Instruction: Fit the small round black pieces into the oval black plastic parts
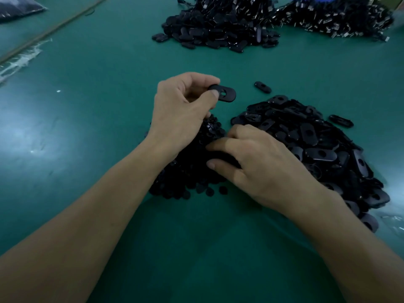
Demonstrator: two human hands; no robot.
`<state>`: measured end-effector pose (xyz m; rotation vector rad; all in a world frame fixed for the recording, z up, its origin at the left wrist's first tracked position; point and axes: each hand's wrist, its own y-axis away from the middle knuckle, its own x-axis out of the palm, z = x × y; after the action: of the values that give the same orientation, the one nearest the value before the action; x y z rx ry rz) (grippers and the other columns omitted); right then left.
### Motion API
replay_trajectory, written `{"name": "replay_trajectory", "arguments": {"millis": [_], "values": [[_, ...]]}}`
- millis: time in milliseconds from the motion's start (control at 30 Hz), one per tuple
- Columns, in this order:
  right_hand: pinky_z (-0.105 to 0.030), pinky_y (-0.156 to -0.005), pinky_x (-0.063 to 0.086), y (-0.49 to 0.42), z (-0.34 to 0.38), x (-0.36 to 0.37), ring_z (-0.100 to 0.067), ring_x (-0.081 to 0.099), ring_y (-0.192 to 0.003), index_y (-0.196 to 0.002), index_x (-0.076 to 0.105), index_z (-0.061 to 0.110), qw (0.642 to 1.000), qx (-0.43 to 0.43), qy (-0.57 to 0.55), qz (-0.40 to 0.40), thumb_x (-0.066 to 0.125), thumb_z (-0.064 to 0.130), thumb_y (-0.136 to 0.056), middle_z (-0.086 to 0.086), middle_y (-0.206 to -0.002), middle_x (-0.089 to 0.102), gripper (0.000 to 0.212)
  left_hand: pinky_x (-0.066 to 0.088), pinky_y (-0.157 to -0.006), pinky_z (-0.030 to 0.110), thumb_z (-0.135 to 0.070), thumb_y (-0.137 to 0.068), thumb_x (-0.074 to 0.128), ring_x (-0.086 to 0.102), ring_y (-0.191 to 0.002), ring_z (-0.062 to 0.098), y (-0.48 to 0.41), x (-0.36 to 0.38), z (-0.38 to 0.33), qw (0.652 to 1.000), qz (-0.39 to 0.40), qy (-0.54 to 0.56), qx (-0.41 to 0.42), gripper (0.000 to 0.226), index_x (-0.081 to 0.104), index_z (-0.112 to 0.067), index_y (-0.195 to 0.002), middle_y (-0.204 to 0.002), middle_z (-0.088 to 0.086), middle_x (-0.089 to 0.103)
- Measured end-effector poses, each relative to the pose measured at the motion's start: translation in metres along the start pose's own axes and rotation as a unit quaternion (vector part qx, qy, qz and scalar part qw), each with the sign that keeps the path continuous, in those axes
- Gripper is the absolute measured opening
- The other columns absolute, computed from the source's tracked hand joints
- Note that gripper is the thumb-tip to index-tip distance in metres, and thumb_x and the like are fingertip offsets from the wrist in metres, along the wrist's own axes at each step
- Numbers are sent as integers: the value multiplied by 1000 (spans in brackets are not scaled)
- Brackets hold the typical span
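Two hands meet over the middle of the tabletop (pixel 87 119). There the left hand (pixel 183 110) pinches an oval part (pixel 225 94) by its left end, long axis pointing right, hole (pixel 223 92) clear of the thumb (pixel 211 97). Nearer the near edge, the right hand (pixel 260 165) rests fingers (pixel 220 146) on the round pieces (pixel 185 173) (holding one? cannot tell); the hole lies just beyond it, toward the far edge.

Right hand (pixel 262 167): hold among round pieces (pixel 188 171) unclear; far piles (pixel 218 25) cropped at top.

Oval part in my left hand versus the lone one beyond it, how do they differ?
The left hand pinches the held oval part; the lone oval part lies untouched on the mat. The held one appears larger than the lone one. Both are black with a hole.
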<state>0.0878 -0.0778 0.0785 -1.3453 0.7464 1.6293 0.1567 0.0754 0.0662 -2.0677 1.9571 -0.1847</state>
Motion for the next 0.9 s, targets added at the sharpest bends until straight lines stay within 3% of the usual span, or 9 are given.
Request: {"name": "replay_trajectory", "arguments": {"millis": [167,367,500,667,900], "values": [[-40,-89,46,0,2,2,-22,54,-108,-126,67,26,1000,-3,-24,-17,55,37,-101,2,-109,59,30,56,-64,24,-8,-92,69,67,-73,10,1,1,-1,1000,-5,-13,-1,18,73,-26,-92,-82,-8,74],[-42,-86,48,0,0,5,-23,57,-101,-118,72,22,998,-2,-48,-52,58,31,-100,1,-102,65,24,63,-75,43,-9,-92,68,68,-68,12,1,0,-2,1000,-4,-28,11,15,73,-24,-94,-82,-8,74],[-45,-80,52,-1,-4,9,-24,60,-94,-116,74,15,991,-2,-74,-111,62,22,-99,-2,-93,66,22,63,-76,37,-11,-90,69,70,-68,11,2,0,-2,999,-3,-39,17,17,72,-28,-92,-83,-8,76],[-44,-78,51,-3,-4,12,-23,58,-89,-134,62,17,991,-9,-85,-104,64,18,-98,-2,-90,63,36,62,-71,32,-12,-89,69,70,-66,9,2,1,-3,999,2,-36,19,16,73,-27,-92,-78,-11,75],[-41,-82,51,-2,-8,10,-17,56,-94,-112,71,16,987,-25,-98,-127,56,15,-101,0,-96,61,19,62,-72,31,-7,-91,69,70,-65,10,3,0,-5,1000,-1,-26,12,17,73,-23,-92,-79,-9,75]]}}
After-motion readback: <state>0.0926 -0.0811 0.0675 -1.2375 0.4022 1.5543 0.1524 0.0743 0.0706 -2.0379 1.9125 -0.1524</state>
